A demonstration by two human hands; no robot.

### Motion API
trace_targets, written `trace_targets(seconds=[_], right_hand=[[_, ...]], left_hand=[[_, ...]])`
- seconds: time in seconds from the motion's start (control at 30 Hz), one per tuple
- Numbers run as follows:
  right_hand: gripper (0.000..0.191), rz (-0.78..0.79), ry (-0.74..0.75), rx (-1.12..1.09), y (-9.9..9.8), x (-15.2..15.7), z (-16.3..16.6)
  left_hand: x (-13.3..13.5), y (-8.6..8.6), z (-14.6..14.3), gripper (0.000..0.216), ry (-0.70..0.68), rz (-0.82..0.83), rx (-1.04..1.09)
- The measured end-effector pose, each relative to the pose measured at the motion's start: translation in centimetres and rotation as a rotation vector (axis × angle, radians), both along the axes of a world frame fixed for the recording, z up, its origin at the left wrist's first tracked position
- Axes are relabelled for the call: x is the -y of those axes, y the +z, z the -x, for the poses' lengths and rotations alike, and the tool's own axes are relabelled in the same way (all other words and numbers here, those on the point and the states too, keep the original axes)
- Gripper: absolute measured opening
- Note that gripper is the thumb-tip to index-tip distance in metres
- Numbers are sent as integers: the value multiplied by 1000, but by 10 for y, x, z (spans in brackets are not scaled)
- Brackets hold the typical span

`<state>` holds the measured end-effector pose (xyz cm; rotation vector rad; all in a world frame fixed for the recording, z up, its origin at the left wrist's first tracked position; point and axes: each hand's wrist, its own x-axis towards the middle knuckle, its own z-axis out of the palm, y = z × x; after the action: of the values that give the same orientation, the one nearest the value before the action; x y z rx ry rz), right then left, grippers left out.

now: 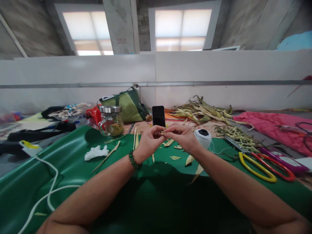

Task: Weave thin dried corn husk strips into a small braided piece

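Observation:
My left hand (149, 140) and my right hand (181, 135) meet above the green sheet (73, 162), fingertips pinched together on a small pale leaf strip (162, 132). A green bead bracelet (133, 161) circles my left wrist. Cut leaf scraps (175, 157) lie on the sheet under the hands. A black phone (158, 116) stands upright just behind them, and a white spool of thread (204, 136) sits right of my right hand.
A lidded glass mug (111, 121) and a green bag (126, 104) stand at the back left. Piles of dried leaves (202, 112) lie at the back right, red and yellow-handled scissors (265, 165) to the right. A crumpled white tissue (96, 152) and a white cable (48, 191) lie left.

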<state>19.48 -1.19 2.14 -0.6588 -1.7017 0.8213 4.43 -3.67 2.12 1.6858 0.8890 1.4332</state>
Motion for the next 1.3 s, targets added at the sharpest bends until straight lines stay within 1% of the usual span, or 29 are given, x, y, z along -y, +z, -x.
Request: trace_targets(seconds=[0.13, 0.23, 0.3, 0.37, 0.43, 0.53, 0.6, 0.7, 0.77, 0.97, 1.1, 1.3], right_hand=[[16, 187, 25, -22, 3, 1, 1], [20, 253, 65, -47, 3, 0, 2], [23, 274, 60, -56, 3, 0, 3], [28, 275, 18, -71, 1, 0, 5], [31, 235, -46, -75, -1, 0, 7], [29, 138, -129, -65, -4, 1, 10], [26, 107, -144, -64, -5, 1, 10], [25, 95, -138, -51, -4, 2, 9], [25, 95, -134, -40, -4, 1, 9], [23, 141, -126, -58, -5, -1, 9], [23, 177, -85, -111, -3, 1, 7], [28, 208, 6, -119, 1, 0, 2]], left_hand=[[0, -1, -1, 17, 61, -67, -103], [0, -3, -2, 16, 107, -114, -160], [-1, -5, -2, 17, 129, -136, -185], [-2, -7, -3, 17, 149, -138, -188], [-3, -8, -4, 16, 154, -111, -173], [-4, -7, -4, 17, 134, -52, -118], [-4, -6, -4, 18, 118, -17, -77], [-3, -3, -4, 17, 111, 25, -48], [-3, -2, -4, 16, 118, 25, -44], [-2, -3, -6, 14, 142, -88, -104], [-2, -2, -4, 17, 91, -62, -67], [-4, 0, 0, 21, 27, 4, -21]])
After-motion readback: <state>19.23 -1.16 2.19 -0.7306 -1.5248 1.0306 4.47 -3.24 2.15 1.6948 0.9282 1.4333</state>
